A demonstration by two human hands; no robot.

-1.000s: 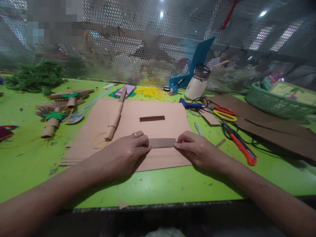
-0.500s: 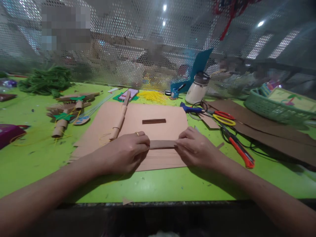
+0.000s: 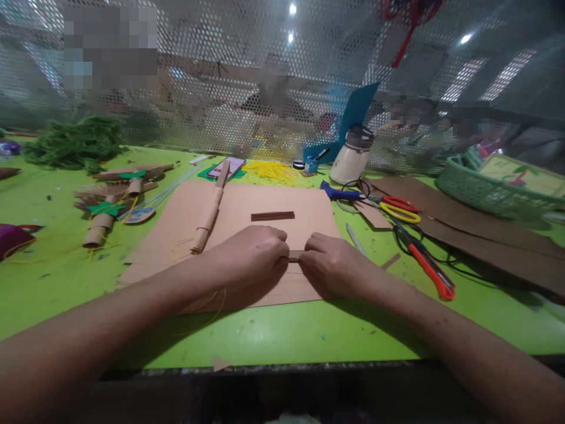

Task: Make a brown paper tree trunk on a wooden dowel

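A brown paper strip (image 3: 294,255) shows in the short gap between my hands, over a stack of tan paper sheets (image 3: 238,203). My left hand (image 3: 260,253) pinches its left part and my right hand (image 3: 329,262) its right part; the fingers hide most of the strip. Just beyond them lies a small dark brown pleated piece (image 3: 272,216) on the top sheet. Left of it, a rolled tan paper tube (image 3: 209,221) rests slanting across the sheets.
Scissors (image 3: 399,209), a red box cutter (image 3: 432,274) and a blue glue gun (image 3: 344,193) lie to the right, near brown cardboard (image 3: 463,235) and a green basket (image 3: 494,191). Paper figures (image 3: 103,218) lie left; a phone (image 3: 227,168) and white jug (image 3: 352,156) are behind.
My left hand has slid right along the strip, and my right hand has shifted slightly left. Less of the strip shows between them. The view has moved a little.
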